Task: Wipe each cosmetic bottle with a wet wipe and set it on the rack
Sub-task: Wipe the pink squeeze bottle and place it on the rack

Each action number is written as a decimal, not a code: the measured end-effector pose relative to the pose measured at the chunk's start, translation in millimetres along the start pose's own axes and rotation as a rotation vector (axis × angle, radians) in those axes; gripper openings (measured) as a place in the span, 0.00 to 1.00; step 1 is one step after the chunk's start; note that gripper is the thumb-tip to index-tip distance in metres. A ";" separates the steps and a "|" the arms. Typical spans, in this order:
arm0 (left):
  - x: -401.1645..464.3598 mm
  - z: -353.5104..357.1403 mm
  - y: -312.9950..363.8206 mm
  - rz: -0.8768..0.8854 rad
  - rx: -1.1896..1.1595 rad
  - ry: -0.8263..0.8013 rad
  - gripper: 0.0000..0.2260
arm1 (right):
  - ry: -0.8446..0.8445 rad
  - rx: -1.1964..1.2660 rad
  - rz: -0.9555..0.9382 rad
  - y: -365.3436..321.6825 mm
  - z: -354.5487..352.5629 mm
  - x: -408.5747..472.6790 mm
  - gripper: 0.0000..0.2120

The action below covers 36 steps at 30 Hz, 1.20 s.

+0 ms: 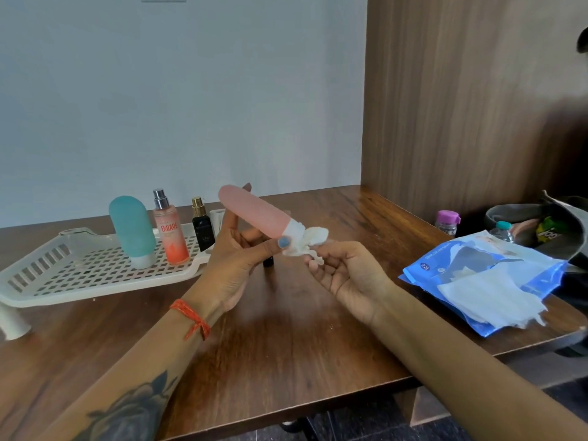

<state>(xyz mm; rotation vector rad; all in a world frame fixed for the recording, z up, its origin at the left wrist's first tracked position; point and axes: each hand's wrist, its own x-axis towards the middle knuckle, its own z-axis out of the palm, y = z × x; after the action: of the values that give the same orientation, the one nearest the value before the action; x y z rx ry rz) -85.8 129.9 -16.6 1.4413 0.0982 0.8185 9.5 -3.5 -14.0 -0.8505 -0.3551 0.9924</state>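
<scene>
Pink bottle: being held tilted above the bench, cap end getting wiped.
Hands: left hand is gripping the bottle; right hand is pinching the wet wipe at the cap.
Rack: already carrying a teal bottle, an orange spray, a black bottle.
Left to do: I'd say finishing this wipe, then racking it.
Wipe pack: lying open at right.

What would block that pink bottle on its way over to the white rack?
Nothing visible blocks it. The pink bottle is held up in the left hand beside the rack, whose near part lies open; the teal bottle and two sprays stand further back.
</scene>
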 end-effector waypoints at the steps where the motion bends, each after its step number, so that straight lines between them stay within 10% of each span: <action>1: -0.9 1.6 -1.2 0.001 0.033 -0.009 0.47 | 0.012 -0.058 -0.029 1.4 0.6 -0.1 0.06; 17: -0.7 0.1 -6.9 -0.046 0.149 -0.019 0.45 | 0.121 -0.182 -0.298 -0.7 2.2 -3.5 0.04; 22: -2.4 -0.1 -10.8 -0.126 0.200 -0.107 0.41 | 0.533 -1.217 -0.758 3.1 -17.9 8.5 0.04; 26: -4.0 -1.1 -9.5 -0.164 0.205 -0.154 0.35 | 0.384 -1.704 -0.410 7.2 -20.6 15.4 0.09; 30: -3.4 -3.5 -10.8 -0.204 0.216 -0.187 0.35 | 0.363 -1.750 -0.391 2.9 -19.0 11.5 0.12; 36: -2.5 -4.9 -13.4 -0.230 0.258 -0.251 0.32 | 0.246 -1.209 -1.014 -18.7 -3.9 12.3 0.18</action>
<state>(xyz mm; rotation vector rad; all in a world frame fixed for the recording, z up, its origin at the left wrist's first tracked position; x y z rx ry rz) -84.4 133.7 -30.5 1.7275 0.1798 0.4429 29.4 0.1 -3.5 -1.5885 -1.0773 -0.3929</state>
